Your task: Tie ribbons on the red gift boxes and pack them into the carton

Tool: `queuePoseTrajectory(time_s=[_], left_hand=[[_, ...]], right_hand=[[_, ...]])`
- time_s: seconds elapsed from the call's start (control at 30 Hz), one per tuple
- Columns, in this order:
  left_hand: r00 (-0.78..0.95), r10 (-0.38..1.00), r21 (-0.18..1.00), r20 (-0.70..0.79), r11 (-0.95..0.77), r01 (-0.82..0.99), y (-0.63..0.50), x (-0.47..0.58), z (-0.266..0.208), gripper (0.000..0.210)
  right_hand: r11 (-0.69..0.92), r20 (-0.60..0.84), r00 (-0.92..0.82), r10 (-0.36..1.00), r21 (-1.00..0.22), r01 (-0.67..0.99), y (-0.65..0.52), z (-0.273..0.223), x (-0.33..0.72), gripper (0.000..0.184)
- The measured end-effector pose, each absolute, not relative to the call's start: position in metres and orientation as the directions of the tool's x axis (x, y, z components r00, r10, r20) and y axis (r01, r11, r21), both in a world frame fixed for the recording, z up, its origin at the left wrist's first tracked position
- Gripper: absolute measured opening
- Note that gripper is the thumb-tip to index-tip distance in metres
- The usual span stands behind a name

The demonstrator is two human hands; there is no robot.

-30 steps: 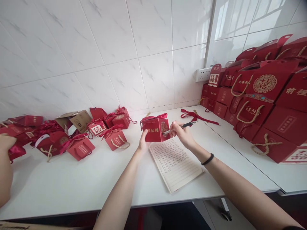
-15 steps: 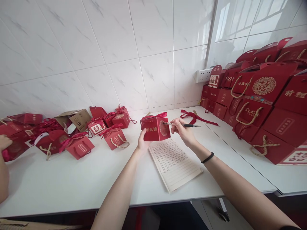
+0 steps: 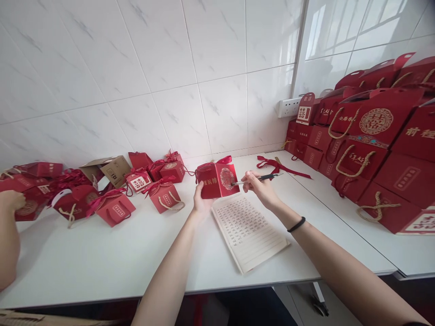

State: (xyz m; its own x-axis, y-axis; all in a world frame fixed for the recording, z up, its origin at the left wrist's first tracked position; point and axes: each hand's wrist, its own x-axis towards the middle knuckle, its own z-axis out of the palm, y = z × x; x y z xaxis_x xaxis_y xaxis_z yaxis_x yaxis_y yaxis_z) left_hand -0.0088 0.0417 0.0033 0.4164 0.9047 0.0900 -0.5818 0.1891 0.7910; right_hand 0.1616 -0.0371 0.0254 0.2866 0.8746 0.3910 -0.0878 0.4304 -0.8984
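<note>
White marbled wall tiles [image 3: 217, 122] back a smooth white table [image 3: 102, 267]. Far left: another person's hand [image 3: 12, 200], fingers curled, near small red card boxes with ribbons and cords [image 3: 115, 210]. Centre: left hand [image 3: 201, 199] pinches the left side of a red cardboard gift box with gold lettering [image 3: 208, 172], just beyond a cream lined-paper notebook [image 3: 253, 240]. Change: its round gold medallion [image 3: 227, 177] shows wider than a moment ago; judged, that face is easier to reach. Right hand [image 3: 260, 186] pinches a slim black-and-silver pen [image 3: 270, 176], pale end at the medallion; contact cannot be told. Far right: stacked dark-red boxes with rope handles [image 3: 377, 149].
</note>
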Motion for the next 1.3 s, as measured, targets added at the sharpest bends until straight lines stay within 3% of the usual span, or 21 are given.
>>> queuePoseTrajectory(time_s=[0.13,0.33,0.5,0.63,0.73,0.93,1.07,1.13,1.23,1.3], left_hand=[[0.433,0.901,0.842,0.030,0.211,-0.497,0.044,-0.005,-0.003,0.037],[0.426,0.903,0.769,0.046,0.240,-0.593,0.042,0.005,-0.012,0.040],[0.403,0.910,0.801,0.102,0.165,-0.576,0.043,0.006,-0.016,0.049],[0.335,0.936,0.792,0.109,0.122,-0.599,0.043,0.003,-0.015,0.053],[0.315,0.933,0.814,0.174,0.043,-0.579,0.044,0.003,-0.015,0.052],[0.354,0.932,0.811,0.079,0.147,-0.566,0.046,0.004,-0.017,0.051],[0.389,0.906,0.826,0.167,0.087,-0.557,0.043,0.004,-0.015,0.048],[0.434,0.894,0.811,0.112,0.170,-0.560,0.040,0.003,-0.012,0.045],[0.456,0.890,0.772,-0.019,0.302,-0.558,0.038,0.000,-0.005,0.040],[0.448,0.894,0.755,-0.031,0.315,-0.576,0.039,-0.004,-0.001,0.040]], right_hand=[[0.427,0.386,0.274,0.881,-0.897,-0.110,-0.040,0.027,0.160,0.054],[0.411,0.381,0.349,0.857,-0.911,-0.016,-0.039,0.021,0.168,0.051],[0.416,0.357,0.343,0.869,-0.902,-0.116,-0.035,0.011,0.168,0.052],[0.320,0.297,0.346,0.890,-0.948,-0.008,-0.032,0.002,0.170,0.047],[0.332,0.305,0.312,0.900,-0.943,-0.034,-0.030,0.000,0.171,0.046],[0.271,0.253,0.388,0.886,-0.962,0.009,-0.034,0.008,0.171,0.044],[0.341,0.289,0.268,0.919,-0.924,-0.172,-0.037,0.016,0.166,0.050],[0.385,0.315,0.298,0.901,-0.897,-0.217,-0.037,0.020,0.166,0.051],[0.408,0.334,0.343,0.878,-0.897,-0.170,-0.035,0.023,0.167,0.052],[0.410,0.348,0.345,0.872,-0.904,-0.122,-0.035,0.024,0.166,0.052]])
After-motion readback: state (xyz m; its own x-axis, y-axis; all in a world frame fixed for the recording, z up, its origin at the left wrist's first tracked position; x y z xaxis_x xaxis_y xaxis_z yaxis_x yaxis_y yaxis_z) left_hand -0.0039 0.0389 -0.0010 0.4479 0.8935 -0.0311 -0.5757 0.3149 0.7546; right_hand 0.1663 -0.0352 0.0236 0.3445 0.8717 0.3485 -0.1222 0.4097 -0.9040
